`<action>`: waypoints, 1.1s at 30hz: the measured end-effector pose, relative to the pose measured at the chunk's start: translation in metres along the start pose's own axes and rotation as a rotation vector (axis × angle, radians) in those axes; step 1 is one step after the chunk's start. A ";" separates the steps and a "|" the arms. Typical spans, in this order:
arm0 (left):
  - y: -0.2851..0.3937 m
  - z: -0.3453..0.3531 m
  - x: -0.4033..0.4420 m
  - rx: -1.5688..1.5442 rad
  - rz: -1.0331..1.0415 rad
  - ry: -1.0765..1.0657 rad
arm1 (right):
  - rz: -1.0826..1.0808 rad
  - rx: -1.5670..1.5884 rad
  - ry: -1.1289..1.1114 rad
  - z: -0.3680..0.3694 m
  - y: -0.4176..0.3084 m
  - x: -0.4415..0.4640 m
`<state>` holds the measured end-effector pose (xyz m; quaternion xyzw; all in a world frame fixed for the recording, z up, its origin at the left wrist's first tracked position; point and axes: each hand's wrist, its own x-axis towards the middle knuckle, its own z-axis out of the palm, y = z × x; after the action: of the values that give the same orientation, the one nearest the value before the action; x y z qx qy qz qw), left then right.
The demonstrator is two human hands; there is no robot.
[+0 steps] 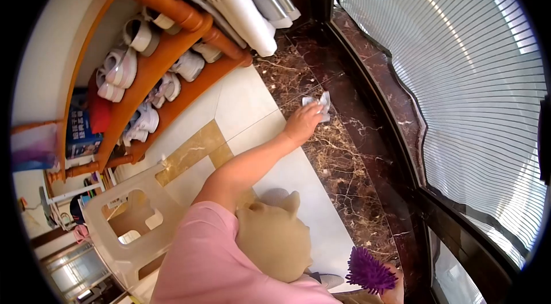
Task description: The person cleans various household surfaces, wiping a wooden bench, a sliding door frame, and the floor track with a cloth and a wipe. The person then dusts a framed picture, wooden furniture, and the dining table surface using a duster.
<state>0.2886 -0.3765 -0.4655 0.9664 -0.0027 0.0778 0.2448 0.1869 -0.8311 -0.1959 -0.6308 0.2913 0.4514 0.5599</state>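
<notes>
My left hand reaches out to the dark marble strip of floor, its fingers bent over a crumpled whitish wipe. The wipe sticks out past the fingertips on both sides and lies against the marble. At the lower right edge is my right hand, partly cut off by the frame. It holds a purple chenille cleaning cloth with thick shaggy strands, which hides most of the fingers.
A wooden shoe rack with several shoes stands left. Rolled silver-white sheets lean at the top. A dark door frame with ribbed glass runs along the right. A beige plastic stool and a rounded beige object sit below.
</notes>
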 end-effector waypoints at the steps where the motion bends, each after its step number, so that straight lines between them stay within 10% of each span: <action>1: -0.002 -0.003 -0.011 0.012 0.020 -0.017 | -0.006 -0.007 -0.009 0.004 -0.002 -0.004; 4: -0.020 -0.016 -0.047 0.051 -0.069 0.004 | -0.299 -0.519 -0.073 0.014 -0.016 -0.013; 6: -0.041 -0.027 -0.072 0.150 -0.158 0.043 | -0.298 -0.484 -0.099 0.009 -0.014 -0.012; 8: -0.044 -0.057 -0.086 -0.341 -0.716 0.093 | -0.297 -0.456 -0.099 0.005 -0.009 -0.015; 12: -0.091 -0.072 -0.162 -0.077 -0.879 0.260 | -0.318 -0.448 -0.084 -0.003 -0.001 -0.025; 25: -0.075 -0.060 -0.127 0.152 -0.556 0.338 | -0.400 -0.203 -0.150 0.018 -0.009 -0.067; 33: 0.028 -0.010 -0.116 -0.034 -0.160 -0.031 | -0.520 -0.252 -0.180 0.005 0.007 -0.073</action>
<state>0.1714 -0.4004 -0.4614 0.9604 0.0693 0.0431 0.2665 0.1490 -0.8378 -0.1334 -0.7063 0.0107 0.3796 0.5975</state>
